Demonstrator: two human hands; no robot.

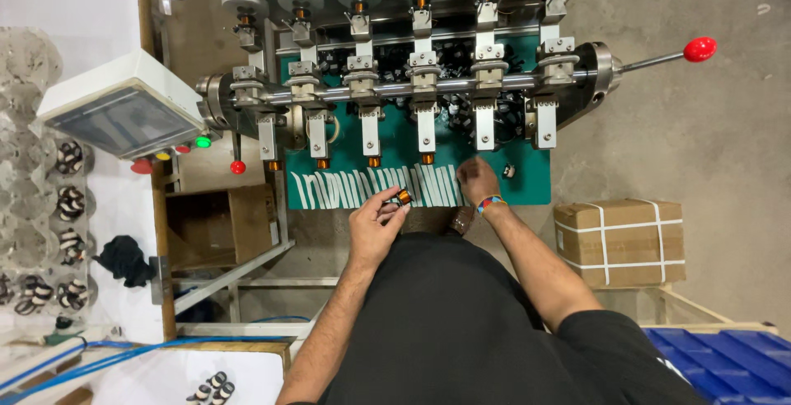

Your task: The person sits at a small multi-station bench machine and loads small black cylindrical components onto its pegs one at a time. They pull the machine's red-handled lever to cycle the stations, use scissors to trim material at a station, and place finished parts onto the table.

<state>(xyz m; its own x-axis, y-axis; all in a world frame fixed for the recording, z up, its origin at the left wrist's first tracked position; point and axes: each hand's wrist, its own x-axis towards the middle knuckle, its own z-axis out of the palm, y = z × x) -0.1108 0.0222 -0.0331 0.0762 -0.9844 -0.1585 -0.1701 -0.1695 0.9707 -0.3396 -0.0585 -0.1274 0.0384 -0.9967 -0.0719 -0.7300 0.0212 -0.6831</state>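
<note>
My left hand [375,222] holds a small black part with an orange copper winding [403,197] at its fingertips, just above the row of white strips [362,188] on the green mat [527,182]. My right hand [476,179] rests palm down on the mat, fingers closed near a small black part [508,172]; a coloured bead bracelet [489,203] circles its wrist. Above both hands stands a winding machine with several metal spindle stations [425,129], some tipped with orange coils. A pile of black parts [461,59] lies behind the stations.
A red-knobbed lever [699,49] sticks out at the machine's right. A control box with a screen [124,112] and coloured buttons sits left. An open cardboard box [222,224] is lower left, a strapped carton [620,240] right, blue bins [725,364] bottom right, trays of wound coils [70,203] far left.
</note>
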